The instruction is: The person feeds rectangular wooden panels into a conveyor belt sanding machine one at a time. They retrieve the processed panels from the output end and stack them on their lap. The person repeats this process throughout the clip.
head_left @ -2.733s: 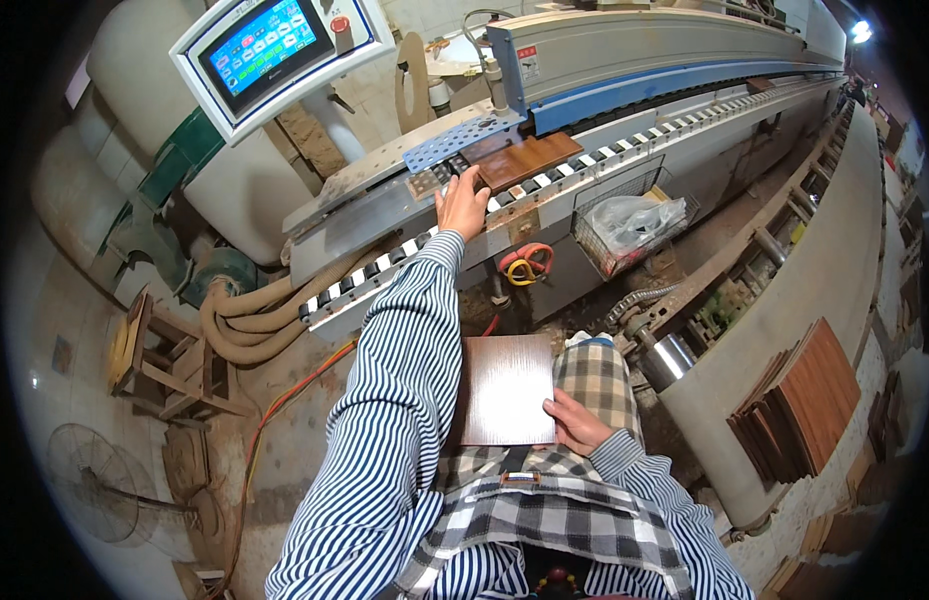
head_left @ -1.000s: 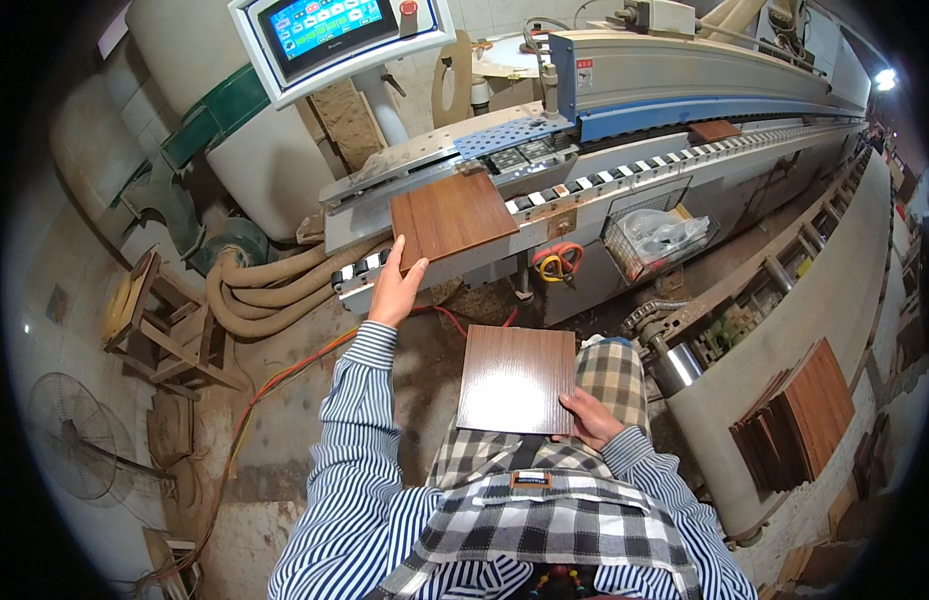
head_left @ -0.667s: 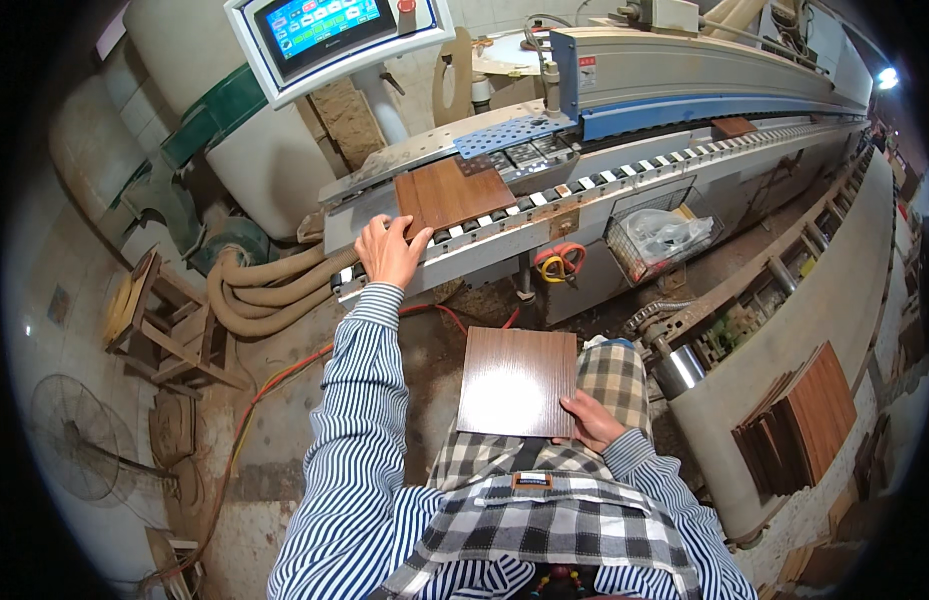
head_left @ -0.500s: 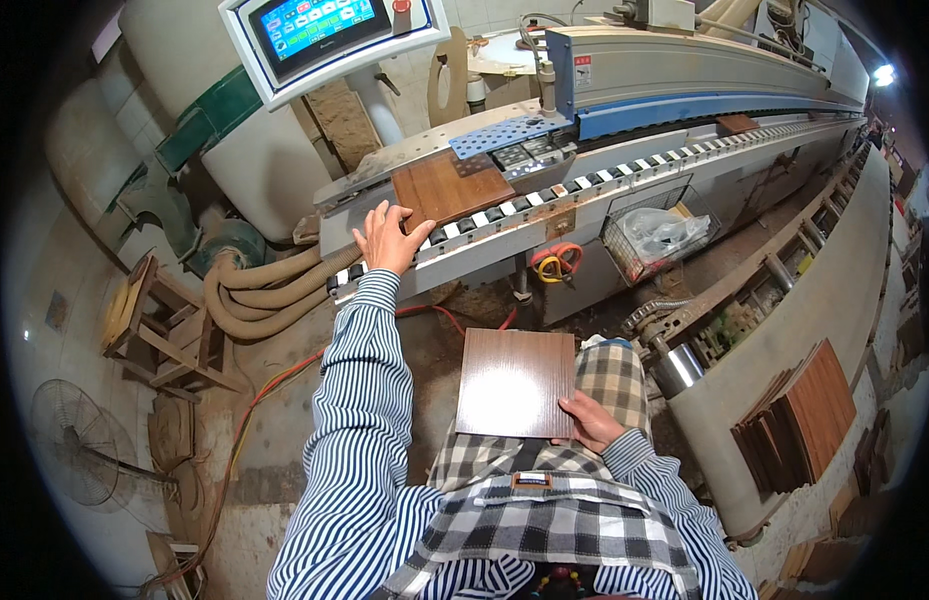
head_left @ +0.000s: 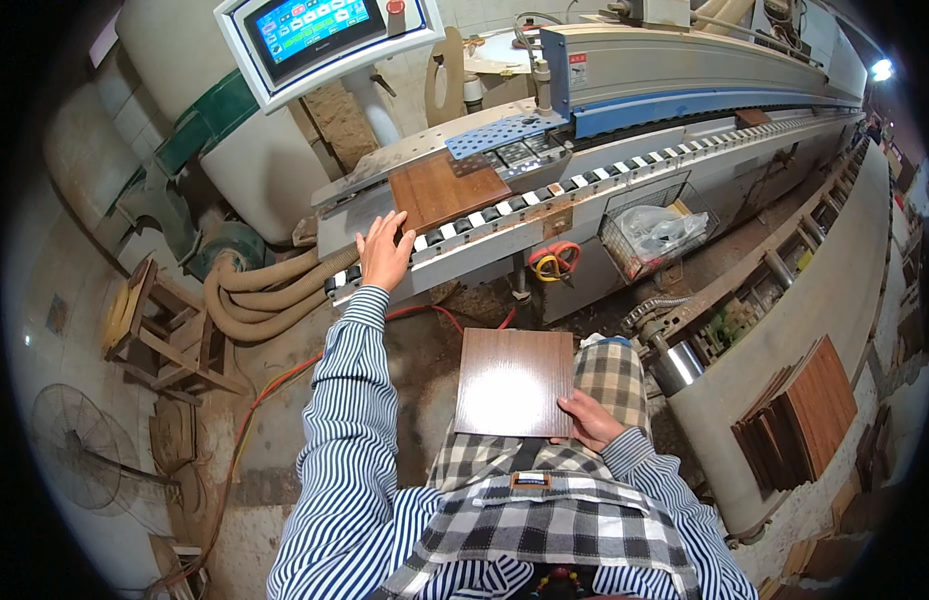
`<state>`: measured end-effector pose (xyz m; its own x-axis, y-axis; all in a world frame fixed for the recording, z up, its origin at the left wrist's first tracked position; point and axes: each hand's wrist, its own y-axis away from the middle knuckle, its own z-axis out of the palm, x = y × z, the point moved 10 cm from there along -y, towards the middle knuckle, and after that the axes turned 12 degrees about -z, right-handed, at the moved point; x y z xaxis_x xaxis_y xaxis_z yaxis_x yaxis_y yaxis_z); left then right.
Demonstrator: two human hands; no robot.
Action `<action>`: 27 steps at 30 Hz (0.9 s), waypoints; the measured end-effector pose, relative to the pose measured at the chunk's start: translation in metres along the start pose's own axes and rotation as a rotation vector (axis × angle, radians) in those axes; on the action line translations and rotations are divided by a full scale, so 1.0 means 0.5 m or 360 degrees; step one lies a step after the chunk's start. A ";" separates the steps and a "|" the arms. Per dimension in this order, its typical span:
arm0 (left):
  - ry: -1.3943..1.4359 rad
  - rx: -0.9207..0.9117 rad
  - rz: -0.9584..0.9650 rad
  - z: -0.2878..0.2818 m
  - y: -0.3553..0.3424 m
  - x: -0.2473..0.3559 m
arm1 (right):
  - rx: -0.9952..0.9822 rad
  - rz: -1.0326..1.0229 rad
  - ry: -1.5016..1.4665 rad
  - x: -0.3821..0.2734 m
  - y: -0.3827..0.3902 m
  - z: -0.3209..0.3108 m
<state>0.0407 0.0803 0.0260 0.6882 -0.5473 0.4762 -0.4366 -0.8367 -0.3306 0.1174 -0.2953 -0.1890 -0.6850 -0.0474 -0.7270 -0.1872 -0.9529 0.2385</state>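
My left hand (head_left: 386, 252) rests with fingers stretched out at the near left corner of a brown wood-grain board (head_left: 446, 188). That board lies flat on the infeed of a long machine, beside a row of black and white conveyor pads (head_left: 474, 222) and partly against a blue perforated plate (head_left: 504, 135). Whether the fingertips touch the board I cannot tell. Over my lap, my right hand (head_left: 590, 420) grips a second square brown board (head_left: 512, 380) by its right edge, thumb on top. Its glossy face reflects light.
A control screen (head_left: 314, 35) stands at the upper left. Under the conveyor hang a wire basket (head_left: 659, 225) with clear plastic and scissors (head_left: 554, 262) with coloured handles. A stack of boards (head_left: 799, 420) sits on the roller belt at right; a wooden stool (head_left: 169, 325) and fan (head_left: 79, 445) are left.
My left hand has drawn slightly back and left at the board's corner, its fingers straighter. The board on the machine looks nearly unmoved, and my right hand still holds its board.
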 end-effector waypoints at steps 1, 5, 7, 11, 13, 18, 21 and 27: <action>-0.0001 -0.0015 -0.0003 0.002 -0.003 -0.002 | 0.0004 0.0001 0.0000 -0.002 0.002 0.002; 0.0008 -0.0090 -0.0033 0.013 -0.014 -0.010 | 0.0030 0.0003 0.0016 -0.007 0.004 0.004; 0.0010 -0.0128 -0.0056 0.016 -0.018 -0.011 | 0.0041 0.0018 0.0010 -0.006 0.005 0.003; -0.0022 -0.0180 -0.0095 0.015 -0.019 -0.001 | 0.0013 0.0010 -0.0015 -0.007 0.004 0.005; -0.0055 -0.0203 -0.0100 0.015 -0.019 0.013 | 0.0016 0.0003 -0.0038 -0.006 0.003 0.003; -0.0121 -0.0270 -0.0095 0.044 -0.033 0.076 | -0.0010 0.0015 -0.0069 0.005 -0.002 -0.007; -0.0166 -0.0212 -0.0041 0.066 -0.041 0.117 | -0.0020 0.0020 -0.0069 0.003 0.000 -0.004; -0.0209 -0.0191 0.0035 0.120 -0.060 0.221 | -0.0080 0.0018 -0.0091 0.002 -0.001 -0.002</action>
<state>0.1646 0.0460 0.0394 0.7440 -0.5650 0.3568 -0.5131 -0.8251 -0.2366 0.1175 -0.2952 -0.1903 -0.7262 -0.0424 -0.6862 -0.1448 -0.9663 0.2129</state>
